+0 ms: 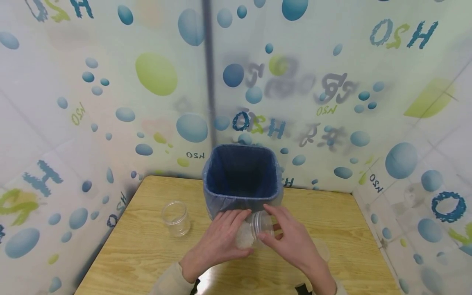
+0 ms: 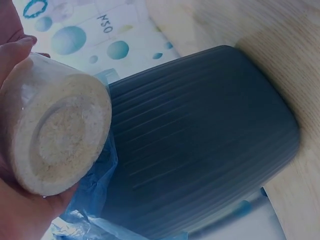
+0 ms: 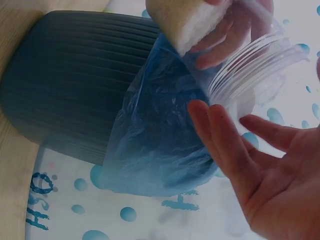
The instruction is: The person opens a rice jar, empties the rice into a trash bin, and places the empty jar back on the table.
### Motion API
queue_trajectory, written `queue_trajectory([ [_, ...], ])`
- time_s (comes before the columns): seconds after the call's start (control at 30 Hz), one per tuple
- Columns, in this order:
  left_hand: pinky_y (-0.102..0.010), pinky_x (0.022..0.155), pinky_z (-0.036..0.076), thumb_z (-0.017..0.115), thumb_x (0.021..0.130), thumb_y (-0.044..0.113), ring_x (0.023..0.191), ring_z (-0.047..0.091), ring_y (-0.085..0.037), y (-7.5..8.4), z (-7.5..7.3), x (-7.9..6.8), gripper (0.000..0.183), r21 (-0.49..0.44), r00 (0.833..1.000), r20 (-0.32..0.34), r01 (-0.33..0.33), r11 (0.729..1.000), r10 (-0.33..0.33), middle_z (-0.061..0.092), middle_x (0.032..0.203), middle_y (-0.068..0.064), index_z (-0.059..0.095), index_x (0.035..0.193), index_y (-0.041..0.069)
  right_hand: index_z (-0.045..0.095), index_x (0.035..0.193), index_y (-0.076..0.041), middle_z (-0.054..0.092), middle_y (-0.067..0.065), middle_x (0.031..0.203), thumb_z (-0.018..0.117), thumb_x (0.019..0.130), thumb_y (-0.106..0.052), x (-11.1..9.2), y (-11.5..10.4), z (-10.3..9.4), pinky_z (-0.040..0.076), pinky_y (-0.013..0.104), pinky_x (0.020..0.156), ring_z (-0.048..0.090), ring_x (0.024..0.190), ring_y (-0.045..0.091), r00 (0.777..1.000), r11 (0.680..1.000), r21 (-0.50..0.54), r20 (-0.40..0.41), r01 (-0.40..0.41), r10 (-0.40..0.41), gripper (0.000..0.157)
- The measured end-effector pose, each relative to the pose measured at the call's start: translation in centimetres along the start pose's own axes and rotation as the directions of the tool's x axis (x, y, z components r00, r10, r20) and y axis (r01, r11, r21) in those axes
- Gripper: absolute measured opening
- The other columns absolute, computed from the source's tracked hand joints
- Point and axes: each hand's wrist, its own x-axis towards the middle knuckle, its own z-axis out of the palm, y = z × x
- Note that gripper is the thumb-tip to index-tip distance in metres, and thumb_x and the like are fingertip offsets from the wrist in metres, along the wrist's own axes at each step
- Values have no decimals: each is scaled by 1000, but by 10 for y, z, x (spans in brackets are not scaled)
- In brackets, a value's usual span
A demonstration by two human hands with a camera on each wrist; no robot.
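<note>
Between both hands is a clear plastic jar (image 1: 245, 235), lying tilted on its side with pale, fine grains inside. My left hand (image 1: 220, 234) grips its body from the left, the thumb beneath; the left wrist view shows the jar's round base (image 2: 62, 132) with grains against it. Around the ridged clear mouth end (image 3: 250, 70) curve the thumb and fingers of my right hand (image 1: 293, 237). Whether a clear lid sits on that end cannot be told. Just beyond the hands stands a dark bin (image 1: 241, 198) lined with a blue bag (image 3: 155, 135).
A second clear jar (image 1: 177, 221) stands on the wooden table (image 1: 136, 241), left of the bin. A faint clear disc (image 1: 322, 250) lies by the right wrist. Patterned sheeting (image 1: 158, 110) closes off the back and both sides.
</note>
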Motion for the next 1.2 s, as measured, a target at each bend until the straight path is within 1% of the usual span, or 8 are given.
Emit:
queue_trajectory([
  [0.1, -40, 86, 51, 92, 62, 58, 111, 62, -21, 0, -1, 0, 100, 8, 1000, 2, 4, 1000, -4, 64, 125, -3, 54, 141, 10, 55, 149, -21, 58, -2, 135, 72, 90, -59, 2, -6, 0, 56, 20, 68, 68, 91, 11, 998, 996, -57, 14, -63, 64, 72],
  [0.2, -39, 85, 51, 92, 63, 59, 111, 62, -20, 0, -1, 0, 99, 18, 1000, 9, 11, 1000, -11, 65, 124, -3, 54, 141, 11, 56, 148, -22, 58, -4, 134, 72, 89, -62, 2, -8, 1, 56, 20, 71, 67, 92, 9, 996, 995, -54, 23, -83, 84, 73],
  [0.37, -39, 86, 51, 92, 63, 59, 111, 62, -20, 0, -1, 0, 100, 9, 1000, 4, 9, 1000, -9, 65, 124, -3, 54, 141, 11, 54, 149, -24, 56, -1, 136, 75, 92, -52, 0, 0, -1, 58, 24, 80, 67, 102, 15, 999, 999, 48, 33, 11, -13, 67],
  [0.57, -39, 87, 52, 93, 60, 57, 109, 63, -21, -2, 1, -2, 102, -21, 1000, -29, 9, 1000, -9, 65, 123, -4, 54, 140, 9, 50, 152, -20, 50, 4, 142, 78, 94, -31, -2, 9, -4, 60, 37, 88, 65, 114, 25, 988, 969, 200, 22, 147, -154, 66],
  [0.67, -39, 88, 52, 94, 59, 57, 108, 63, -22, -3, 1, -2, 102, -21, 999, -41, 7, 1000, -8, 65, 122, -4, 54, 140, 9, 48, 153, -16, 48, 7, 145, 79, 94, -22, -3, 14, -6, 60, 39, 89, 64, 115, 27, 979, 953, 232, -1, 197, -202, 67],
  [0.77, -39, 89, 52, 94, 60, 56, 109, 63, -22, -2, 0, -3, 102, -26, 999, -43, 10, 1000, -11, 65, 122, -4, 54, 140, 8, 47, 154, -15, 47, 8, 146, 79, 93, -15, -5, 21, -9, 60, 39, 89, 63, 115, 30, 976, 946, 240, -25, 217, -217, 70],
  [1.0, -40, 93, 52, 93, 61, 55, 112, 63, -23, -3, 1, -4, 100, -62, 998, -51, 32, 998, -36, 65, 124, -5, 55, 139, 7, 39, 159, -18, 48, 8, 145, 80, 92, -13, -11, 47, -17, 60, 39, 88, 60, 117, 34, 985, 963, 215, -85, 165, -149, 79],
  [1.2, -41, 94, 52, 95, 57, 55, 112, 63, -24, -6, 2, -7, 103, -82, 996, -84, 26, 996, -33, 65, 125, -7, 55, 138, 6, 37, 160, -20, 46, 9, 147, 78, 94, -18, -19, 76, -27, 58, 39, 90, 56, 119, 30, 990, 991, 134, -140, 21, -2, 78],
])
